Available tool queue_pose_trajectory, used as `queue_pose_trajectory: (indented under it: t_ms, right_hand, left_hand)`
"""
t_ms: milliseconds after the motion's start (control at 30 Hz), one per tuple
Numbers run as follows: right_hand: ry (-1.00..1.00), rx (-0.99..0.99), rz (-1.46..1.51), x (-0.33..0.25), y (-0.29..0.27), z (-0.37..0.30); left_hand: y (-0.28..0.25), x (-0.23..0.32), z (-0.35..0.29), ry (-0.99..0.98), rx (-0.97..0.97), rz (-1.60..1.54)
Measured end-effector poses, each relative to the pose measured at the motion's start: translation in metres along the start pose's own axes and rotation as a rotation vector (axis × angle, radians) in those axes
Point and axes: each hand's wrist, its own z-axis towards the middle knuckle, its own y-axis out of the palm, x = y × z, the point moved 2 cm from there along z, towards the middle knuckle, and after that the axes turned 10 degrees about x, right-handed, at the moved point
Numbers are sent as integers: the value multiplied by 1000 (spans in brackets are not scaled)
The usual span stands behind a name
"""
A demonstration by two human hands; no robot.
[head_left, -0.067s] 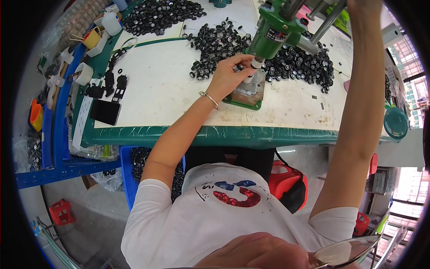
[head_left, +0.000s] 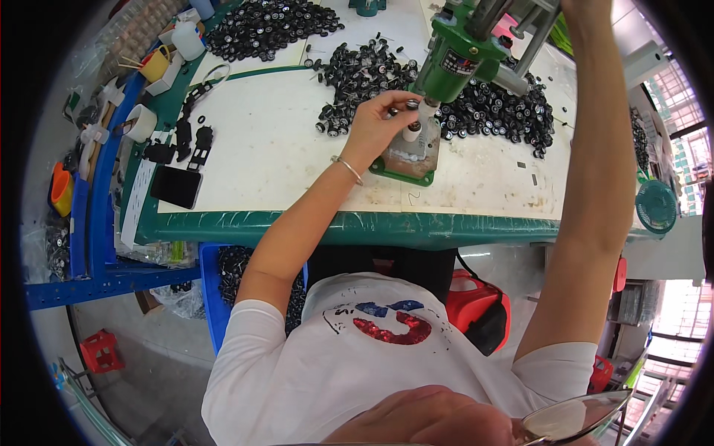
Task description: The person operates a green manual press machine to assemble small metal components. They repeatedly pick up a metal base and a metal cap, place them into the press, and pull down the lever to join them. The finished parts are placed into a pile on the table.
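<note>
My left hand [head_left: 377,125] is closed, its thumb and fingertips pinching a small black wheel [head_left: 412,105] beside the ram of a green bench press [head_left: 451,61]. Just below the wheel, a white post [head_left: 411,132] stands on the press's base plate [head_left: 407,175], with a small dark piece at its top. My right arm [head_left: 599,163] reaches up to the top edge, beside the press's metal lever bars [head_left: 537,44]. Only the wrist end of my right hand [head_left: 584,6] shows there; its fingers are out of sight.
Piles of black wheels lie behind the press [head_left: 364,78], to its right [head_left: 502,111] and at the far left [head_left: 268,30]. A black flat device [head_left: 175,186] and black plastic parts [head_left: 199,146] lie on the left. A blue bin [head_left: 212,297] of dark parts stands below the table edge.
My right arm and the lever bars have shifted to the left. The wheel in my left fingers now shows apart from the ram, above the post.
</note>
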Motion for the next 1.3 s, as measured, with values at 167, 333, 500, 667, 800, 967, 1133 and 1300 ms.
queue_pose_trajectory:
  t_ms: [167,333,500,667,800,967,1133,1300]
  right_hand:
    - [158,45,-27,38,-9,3]
    - [269,109,-54,51,-48,-36]
    - [199,-204,-750,96,-114,-125]
    - [152,-498,-905,125,-134,-220]
    - [129,-622,-1222,134,-133,-257]
    - [-17,-530,-1264,141,-133,-269]
    - [45,-541,-1230,152,-140,-264]
    - [100,-447,-1026,126,-131,-253]
  left_hand:
    - [-40,3,2,-352,162,-493]
    - [-77,12,-4,-489,205,-403]
    - [-78,2,-5,-301,77,368]
    - [-50,11,-10,42,69,1311]
    - [-42,10,-9,107,17,1470]
    - [-48,12,-16,128,54,1308]
    - [-62,14,-23,146,78,1139]
    - [-67,15,-27,225,139,869]
